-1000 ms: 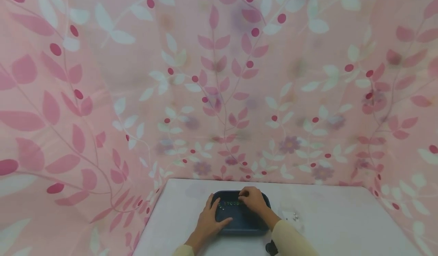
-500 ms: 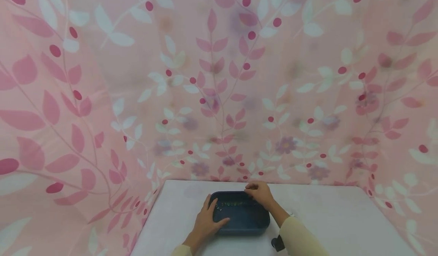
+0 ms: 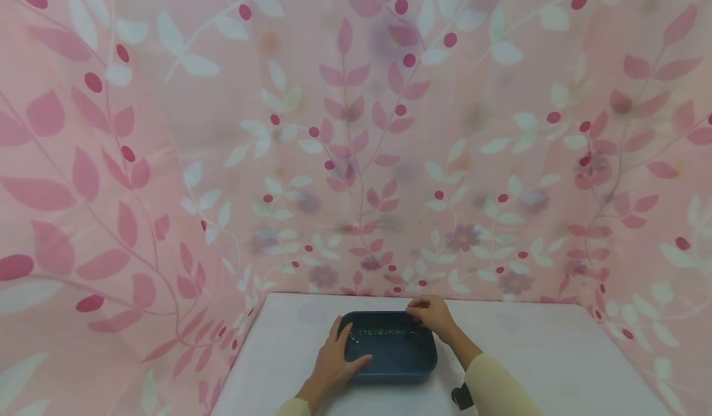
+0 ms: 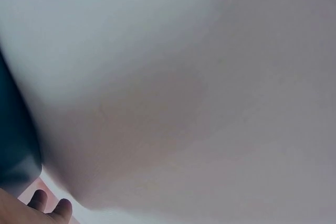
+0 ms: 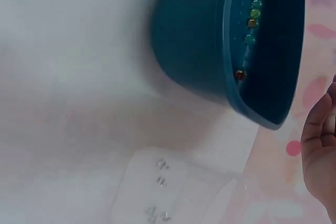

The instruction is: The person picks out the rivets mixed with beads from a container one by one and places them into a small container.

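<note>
A dark blue rectangular tray (image 3: 392,361) with raised walls sits on the table. Along its far side lies a row of glass marbles (image 5: 255,13), and one marble (image 5: 241,74) lies apart toward the right end. My left hand (image 3: 332,361) rests on the tray's left side, fingers spread and fairly straight, thumb over the inside. Its fingers (image 4: 39,213) show by the tray's outer wall in the left wrist view. Above the far right corner hovers my right hand (image 3: 432,318), fingers bent; its fingertips are too small and partly hidden to show whether anything is between them.
In the right wrist view, a clear plastic container (image 5: 181,182) with several shiny pieces is on the white table (image 3: 528,354), right of the tray. A small black object (image 3: 461,397) lies beside my right sleeve. Pink floral curtain (image 3: 356,156) hangs behind.
My right hand has moved from above the marble row rightward to the far right corner. The small black object shows farther right. My left hand stays on the tray's left side.
</note>
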`<state>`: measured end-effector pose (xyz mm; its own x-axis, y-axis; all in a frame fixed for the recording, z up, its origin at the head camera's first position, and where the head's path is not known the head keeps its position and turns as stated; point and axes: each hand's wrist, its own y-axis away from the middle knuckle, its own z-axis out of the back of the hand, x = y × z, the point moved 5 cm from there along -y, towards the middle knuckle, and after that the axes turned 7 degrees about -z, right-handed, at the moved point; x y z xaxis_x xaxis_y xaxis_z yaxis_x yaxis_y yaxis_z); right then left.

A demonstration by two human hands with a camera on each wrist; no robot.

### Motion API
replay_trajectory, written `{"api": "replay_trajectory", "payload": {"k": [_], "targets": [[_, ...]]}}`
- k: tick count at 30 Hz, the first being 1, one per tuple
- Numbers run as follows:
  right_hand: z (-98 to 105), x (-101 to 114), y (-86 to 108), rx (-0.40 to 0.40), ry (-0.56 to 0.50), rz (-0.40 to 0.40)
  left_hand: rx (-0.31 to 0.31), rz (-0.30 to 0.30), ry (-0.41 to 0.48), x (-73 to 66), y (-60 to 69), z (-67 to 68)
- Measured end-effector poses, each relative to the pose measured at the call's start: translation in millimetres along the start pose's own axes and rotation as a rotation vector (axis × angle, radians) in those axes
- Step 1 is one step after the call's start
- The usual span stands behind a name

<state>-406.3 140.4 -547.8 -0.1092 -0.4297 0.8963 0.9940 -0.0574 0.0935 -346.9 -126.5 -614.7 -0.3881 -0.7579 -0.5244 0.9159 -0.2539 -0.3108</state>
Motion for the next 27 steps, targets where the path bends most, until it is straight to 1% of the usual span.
{"api": "replay_trajectory", "payload": {"k": [5, 6, 10, 16, 22, 27], "targets": [[8, -6, -1.7, -0.02, 0.019, -0.029, -0.002, 0.004, 0.01, -0.8, 0.3, 2.0], [10, -6, -1.4, -0.02, 0.023, -0.024, -0.001, 0.009, 0.014, -0.8, 0.5, 2.4], [19, -11, 0.0, -0.011, 0.036, -0.023, 0.017, 0.033, 0.02, -0.1, 0.5, 2.0], [39, -23, -0.6, -0.041, 0.085, -0.028, 0.049, 0.046, 0.018, 1.3, -0.1, -0.9], [49, -33, 0.4, -0.005, 0.15, -0.016, 0.046, 0.036, 0.024, 1.0, 0.9, 0.5], [55, -36, -0.2, -0.001, 0.154, -0.025, 0.04, 0.035, 0.026, 2.1, 0.0, 2.2]]}}
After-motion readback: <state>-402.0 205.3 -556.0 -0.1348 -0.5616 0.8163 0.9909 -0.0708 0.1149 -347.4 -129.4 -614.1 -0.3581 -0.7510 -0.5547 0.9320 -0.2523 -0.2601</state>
